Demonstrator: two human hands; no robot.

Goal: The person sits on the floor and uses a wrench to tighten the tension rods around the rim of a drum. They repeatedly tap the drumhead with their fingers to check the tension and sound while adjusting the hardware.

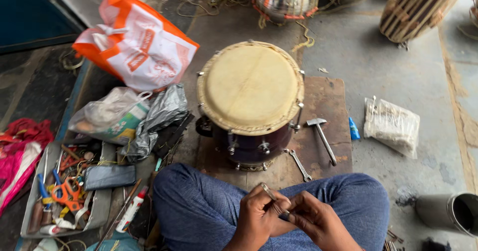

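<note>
A person sits cross-legged on a concrete floor (398,71), seen from above, blue trouser knees at the bottom of the view. Directly ahead stands a barrel drum (250,101), upright on a wooden board (326,101), its pale skin head facing up and metal tuning hooks round a dark purple shell. It looks heavy and rigid; the skin is the delicate part, so the shell or rim is the place to grip.

On the board to the right of the drum lie a small hammer (321,134) and a spanner (298,165), apart from each other. To the left sit plastic bags and a tray of hand tools (64,191).

Smallest and nearest, both hands meet over the lap. The left hand (259,216) is closed around a thin metal rod or hook (269,191), its tip poking up. The right hand (316,220) curls in, fingertips pinching the same piece lower down. The piece seems light, stiff and smooth, best pinched along its shank.
</note>
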